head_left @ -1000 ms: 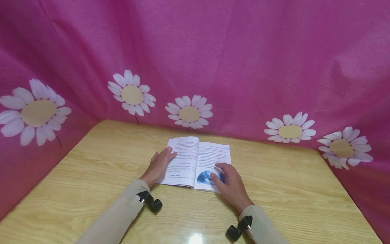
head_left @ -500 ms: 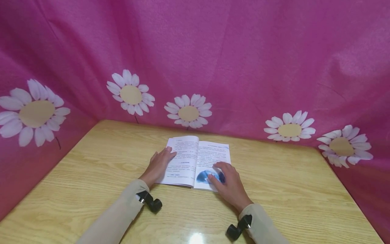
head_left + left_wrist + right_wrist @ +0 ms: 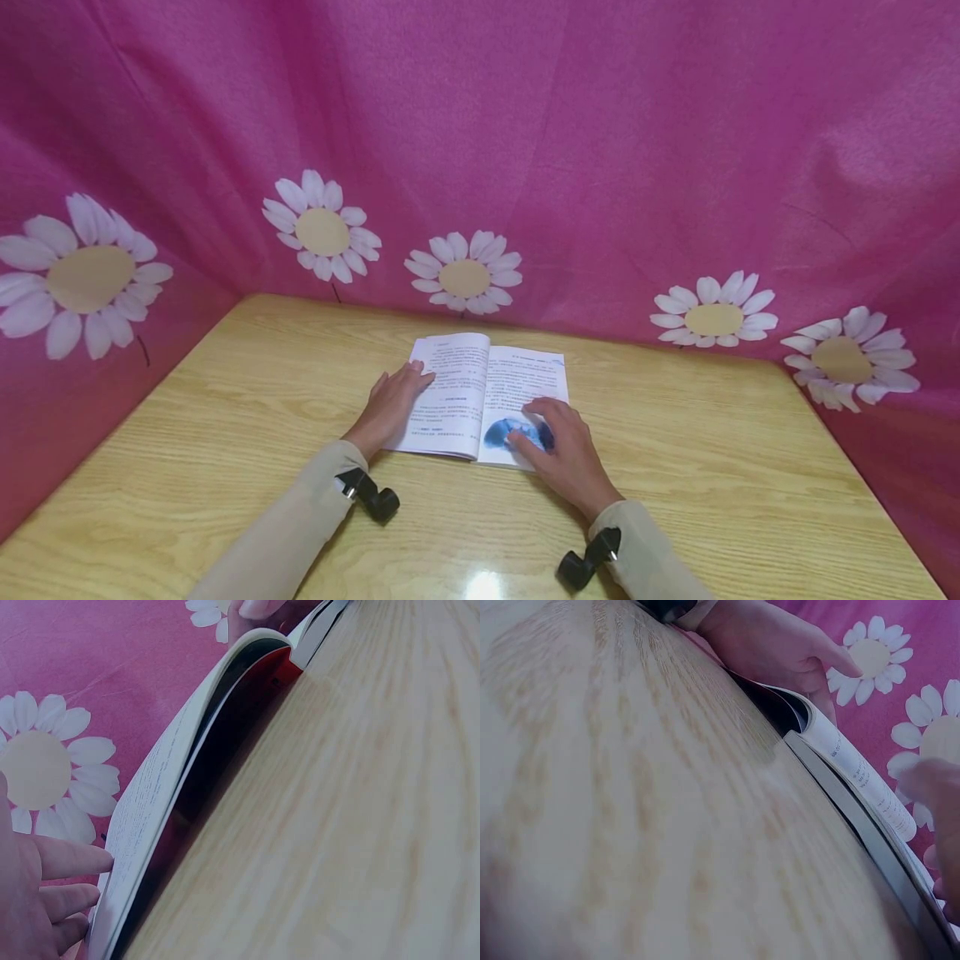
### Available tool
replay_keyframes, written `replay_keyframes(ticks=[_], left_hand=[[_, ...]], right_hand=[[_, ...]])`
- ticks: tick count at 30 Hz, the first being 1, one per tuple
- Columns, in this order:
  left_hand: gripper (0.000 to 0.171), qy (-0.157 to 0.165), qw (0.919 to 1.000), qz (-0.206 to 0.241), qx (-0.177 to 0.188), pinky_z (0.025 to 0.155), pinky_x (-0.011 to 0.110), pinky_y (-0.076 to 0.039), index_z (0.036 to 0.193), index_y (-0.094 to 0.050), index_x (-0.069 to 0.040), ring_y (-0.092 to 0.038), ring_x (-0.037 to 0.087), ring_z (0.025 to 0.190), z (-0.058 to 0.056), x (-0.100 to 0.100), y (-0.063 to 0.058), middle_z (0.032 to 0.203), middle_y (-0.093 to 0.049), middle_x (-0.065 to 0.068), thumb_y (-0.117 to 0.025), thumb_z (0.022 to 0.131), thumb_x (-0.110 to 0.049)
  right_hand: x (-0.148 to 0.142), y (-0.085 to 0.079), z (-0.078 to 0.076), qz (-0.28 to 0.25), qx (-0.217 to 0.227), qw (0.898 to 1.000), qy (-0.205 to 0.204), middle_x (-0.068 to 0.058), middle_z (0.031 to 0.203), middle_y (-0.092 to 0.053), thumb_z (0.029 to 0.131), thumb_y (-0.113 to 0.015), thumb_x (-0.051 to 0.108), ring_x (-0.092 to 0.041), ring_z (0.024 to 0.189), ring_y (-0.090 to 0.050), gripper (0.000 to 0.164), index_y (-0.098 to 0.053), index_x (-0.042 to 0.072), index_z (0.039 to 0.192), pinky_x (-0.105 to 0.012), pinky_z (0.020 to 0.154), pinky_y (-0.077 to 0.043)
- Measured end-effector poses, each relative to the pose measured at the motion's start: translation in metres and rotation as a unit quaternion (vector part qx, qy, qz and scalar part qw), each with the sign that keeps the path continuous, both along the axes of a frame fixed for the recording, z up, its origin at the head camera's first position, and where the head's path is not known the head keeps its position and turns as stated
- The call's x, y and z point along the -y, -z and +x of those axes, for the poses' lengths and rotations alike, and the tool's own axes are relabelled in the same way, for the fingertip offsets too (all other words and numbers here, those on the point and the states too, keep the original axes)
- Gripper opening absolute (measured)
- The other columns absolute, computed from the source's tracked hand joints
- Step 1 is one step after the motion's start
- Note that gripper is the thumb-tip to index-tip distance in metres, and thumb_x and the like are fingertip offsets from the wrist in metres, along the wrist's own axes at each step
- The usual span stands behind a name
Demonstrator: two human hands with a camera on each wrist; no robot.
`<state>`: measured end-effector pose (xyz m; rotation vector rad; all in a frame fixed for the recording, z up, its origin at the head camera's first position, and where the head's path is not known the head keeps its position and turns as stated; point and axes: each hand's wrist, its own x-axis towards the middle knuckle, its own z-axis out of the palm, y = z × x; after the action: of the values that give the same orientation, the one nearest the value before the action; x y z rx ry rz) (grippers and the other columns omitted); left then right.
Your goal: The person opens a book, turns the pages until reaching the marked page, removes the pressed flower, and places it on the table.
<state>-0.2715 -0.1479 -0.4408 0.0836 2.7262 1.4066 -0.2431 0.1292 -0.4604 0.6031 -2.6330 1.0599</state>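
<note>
Lying open on the wooden table (image 3: 712, 467), the book (image 3: 480, 400) sat near the table's middle, between the two hands. The opening looked done: the cover was out of sight and no single leaf stood up between the halves. What seemed left was flattening and the covered pages, for the left page (image 3: 450, 396) arched toward the spine, a dark gap with some red showing beneath it in the left wrist view, while a thick stack lay unturned under the right page (image 3: 517, 383). Both pages bore rows of small print with a few bolder lines, too tiny to read, and the right one carried a blue picture (image 3: 498, 435) low down; no brand or title could be made out. The left hand (image 3: 390, 404) rested at the outer edge of the left page, its fingers spread and nearly straight, gripping nothing that could be seen. The right hand (image 3: 572, 454) lay over the lower right page, fingers loosely bent and thumb apart above the picture, with no paper pinched; whether the tips touched the page, one could not tell. Farther out, pale sleeves (image 3: 300, 508) covered the arms, each with a small black gadget (image 3: 371, 496) at the wrist, and a pink cloth (image 3: 600, 150) printed with white daisies (image 3: 322, 232) hung behind the table.
</note>
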Motion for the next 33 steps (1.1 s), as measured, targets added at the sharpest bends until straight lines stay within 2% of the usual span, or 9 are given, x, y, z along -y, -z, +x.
replay_keyframes(ticks=[4,8,11,16,24,33], left_hand=[[0.055,0.001,1.0,-0.007,-0.002,0.117,0.042,0.007,0.147,-0.041,-0.01,-0.012,0.024,0.148,0.0,0.001,0.0,0.158,-0.023,0.007,-0.024,0.103,-0.039],[0.055,0.002,0.9999,-0.013,-0.001,0.117,0.042,0.007,0.147,-0.041,-0.011,-0.011,0.024,0.148,0.001,0.001,0.0,0.158,-0.024,0.007,-0.024,0.103,-0.039],[0.054,0.004,0.9998,-0.018,-0.005,0.118,0.042,0.005,0.146,-0.042,-0.01,-0.012,0.024,0.147,0.002,0.001,0.0,0.157,-0.025,0.008,-0.024,0.103,-0.038],[0.053,0.011,0.9992,-0.034,-0.016,0.118,0.044,0.004,0.146,-0.042,-0.008,-0.013,0.026,0.147,0.002,-0.001,0.001,0.157,-0.026,0.01,-0.025,0.104,-0.035],[0.055,0.012,0.9993,-0.036,-0.006,0.118,0.042,0.005,0.148,-0.038,-0.012,-0.011,0.023,0.148,0.003,-0.005,-0.003,0.159,-0.022,0.006,-0.025,0.104,-0.041],[0.057,0.012,0.9991,-0.041,0.0,0.118,0.042,0.006,0.15,-0.035,-0.013,-0.009,0.023,0.148,0.002,0.0,-0.001,0.159,-0.02,0.006,-0.024,0.103,-0.043]], right_hand=[[0.0,0.0,0.001,0.027,0.014,1.0,-0.001,-0.005,0.139,-0.05,0.074,-0.074,0.06,-0.028,0.13,-0.041,0.063,-0.063,0.018,0.12,-0.056,0.107,-0.027],[-0.002,-0.002,0.001,0.059,0.039,0.997,-0.013,0.0,0.143,-0.044,0.067,-0.071,0.073,-0.026,0.133,-0.036,0.075,-0.061,0.024,0.123,-0.055,0.108,-0.024],[-0.008,-0.005,0.0,0.044,0.058,0.997,-0.038,0.0,0.146,-0.041,0.066,-0.073,0.071,-0.026,0.136,-0.033,0.078,-0.058,0.026,0.128,-0.058,0.109,-0.025],[-0.021,-0.007,-0.002,0.011,0.068,0.994,-0.08,-0.006,0.151,-0.034,0.066,-0.08,0.061,-0.029,0.14,-0.027,0.084,-0.053,0.023,0.136,-0.061,0.108,-0.027],[-0.042,-0.008,-0.007,0.047,0.095,0.992,-0.06,-0.005,0.157,-0.024,0.068,-0.076,0.066,-0.031,0.144,-0.018,0.094,-0.041,0.027,0.145,-0.066,0.107,-0.024],[-0.036,-0.007,-0.009,0.055,0.105,0.991,-0.061,-0.004,0.158,-0.023,0.069,-0.073,0.068,-0.03,0.145,-0.015,0.091,-0.041,0.029,0.145,-0.066,0.109,-0.02]])
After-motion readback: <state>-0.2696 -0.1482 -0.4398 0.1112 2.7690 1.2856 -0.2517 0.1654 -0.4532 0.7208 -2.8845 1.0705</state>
